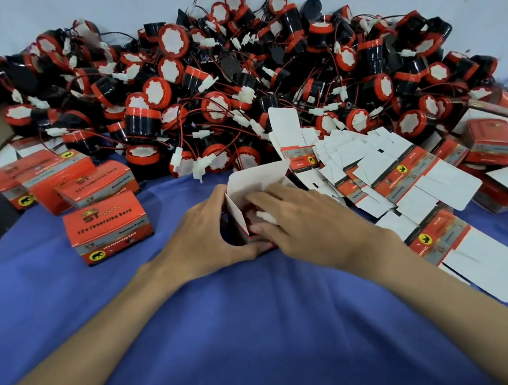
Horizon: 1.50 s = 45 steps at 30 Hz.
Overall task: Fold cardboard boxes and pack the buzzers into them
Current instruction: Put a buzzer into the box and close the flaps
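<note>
Gripping the box (254, 178), left hand (207, 241) curls round it; right hand (308, 218) presses buzzer (265, 218) inside with straight fingers (267, 197).

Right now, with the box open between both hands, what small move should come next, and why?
Probably press the white connector fully into the open box with the right hand. It pokes out at the opening, the lid flap stands up, and the left hand grips the box to steady it.

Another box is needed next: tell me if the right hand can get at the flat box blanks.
Likely yes: the flat box blanks lie uncovered on the cloth just beside the right hand, nothing between. Its fingers are busy inside the open box, though.
</note>
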Motion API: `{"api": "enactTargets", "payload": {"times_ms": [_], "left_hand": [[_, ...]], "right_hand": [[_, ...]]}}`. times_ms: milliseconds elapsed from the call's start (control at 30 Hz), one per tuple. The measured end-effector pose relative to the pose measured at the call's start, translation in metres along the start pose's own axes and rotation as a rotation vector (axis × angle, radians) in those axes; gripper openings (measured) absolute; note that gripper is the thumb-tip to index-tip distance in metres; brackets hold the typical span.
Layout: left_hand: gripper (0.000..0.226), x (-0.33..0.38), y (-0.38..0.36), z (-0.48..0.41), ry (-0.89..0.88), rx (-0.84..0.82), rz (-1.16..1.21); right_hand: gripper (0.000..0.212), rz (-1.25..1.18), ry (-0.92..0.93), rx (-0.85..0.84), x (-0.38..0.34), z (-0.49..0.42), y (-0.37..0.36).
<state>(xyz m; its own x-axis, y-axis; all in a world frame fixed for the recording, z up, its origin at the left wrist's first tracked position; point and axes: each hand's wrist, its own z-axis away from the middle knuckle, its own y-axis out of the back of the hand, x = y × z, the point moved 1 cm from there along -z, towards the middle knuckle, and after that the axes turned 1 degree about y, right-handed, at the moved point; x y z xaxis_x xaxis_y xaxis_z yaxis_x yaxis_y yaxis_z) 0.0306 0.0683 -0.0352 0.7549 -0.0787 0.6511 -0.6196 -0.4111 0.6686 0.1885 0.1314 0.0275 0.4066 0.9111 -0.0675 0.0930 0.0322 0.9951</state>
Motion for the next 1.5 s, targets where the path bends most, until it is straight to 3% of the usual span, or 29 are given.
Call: {"api": "enactTargets", "payload": {"times_ms": [300, 467, 600, 767, 933, 1033, 1200, 1367, 1500], "left_hand": [[0.086, -0.001, -0.001, -0.001, 0.031, -0.025, -0.021], [0.074, 0.002, 0.001, -0.001, 0.019, -0.008, 0.031], [0.066, 0.003, 0.002, -0.001, 0.015, -0.017, 0.057], [0.087, -0.001, 0.0, -0.002, -0.004, -0.027, 0.02], [0.09, -0.002, 0.0, -0.002, 0.007, -0.031, 0.022], [0.086, -0.003, 0.0, -0.002, 0.036, -0.029, 0.022], [0.078, -0.003, 0.0, -0.002, 0.042, -0.033, 0.037], [0.082, -0.002, 0.0, 0.0, 0.003, -0.033, 0.035], [0.085, -0.001, -0.001, -0.001, -0.014, -0.021, 0.023]], "right_hand": [[0.03, -0.2, 0.086, 0.123, 0.008, -0.003, 0.01], [0.031, -0.045, 0.193, 0.114, 0.001, -0.005, -0.008], [0.04, -0.267, 0.09, 0.167, -0.001, -0.007, -0.006], [0.035, -0.088, 0.119, 0.138, -0.004, -0.008, -0.014], [0.036, -0.144, 0.104, 0.152, -0.003, -0.008, -0.012], [0.026, -0.075, 0.14, 0.189, -0.007, -0.007, -0.017], [0.043, -0.002, 0.064, 0.181, -0.01, -0.011, -0.023], [0.027, -0.31, -0.186, 0.294, -0.012, -0.01, -0.024], [0.033, -0.323, -0.187, 0.235, -0.006, -0.014, -0.018]]}}
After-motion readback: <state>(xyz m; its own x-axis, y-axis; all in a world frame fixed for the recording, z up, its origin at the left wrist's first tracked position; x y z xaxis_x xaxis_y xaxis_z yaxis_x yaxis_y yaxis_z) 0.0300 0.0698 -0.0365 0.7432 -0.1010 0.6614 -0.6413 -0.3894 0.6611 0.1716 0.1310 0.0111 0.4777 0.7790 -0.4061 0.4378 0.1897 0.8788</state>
